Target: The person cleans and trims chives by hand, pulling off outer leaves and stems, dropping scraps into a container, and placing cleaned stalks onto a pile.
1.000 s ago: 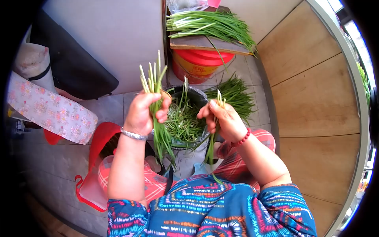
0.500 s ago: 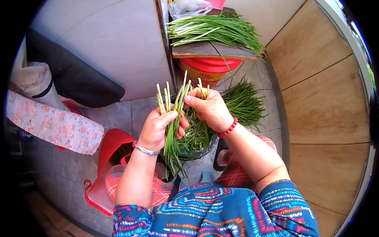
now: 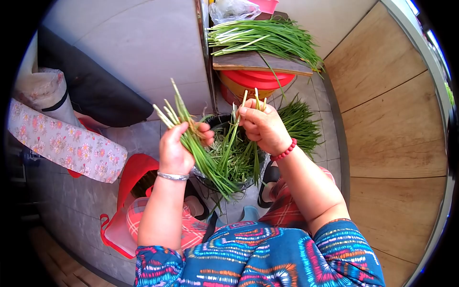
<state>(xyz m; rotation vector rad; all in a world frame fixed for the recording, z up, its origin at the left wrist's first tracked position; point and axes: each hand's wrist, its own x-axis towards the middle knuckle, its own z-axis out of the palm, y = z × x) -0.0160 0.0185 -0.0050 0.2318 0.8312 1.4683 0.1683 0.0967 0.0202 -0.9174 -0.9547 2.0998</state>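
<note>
My left hand [image 3: 180, 143] is closed around a bunch of garlic chives [image 3: 206, 165], white stem ends pointing up and left, green leaves hanging down to the right. To its right, my right hand [image 3: 264, 125] pinches several chive stalks [image 3: 234, 136], their pale ends sticking up above the fingers. Both hands are over a dark bin [image 3: 221, 119] with loose green scraps [image 3: 234, 165] in it. Behind my right hand, a heap of chives [image 3: 301, 122] lies on the floor.
A larger pile of chives [image 3: 267, 40] lies on a wooden board [image 3: 258, 63] atop a red-lidded bucket [image 3: 248, 83]. A clear plastic bag [image 3: 233, 10] is behind it. At left are a red bag [image 3: 131, 179] and flowered cloth [image 3: 67, 138]. Wooden panels [image 3: 392, 129] stand at right.
My left hand has moved left and tilted its bunch leftward, away from my right hand. My right hand has shifted slightly right, with stalks now drawn apart from the bunch.
</note>
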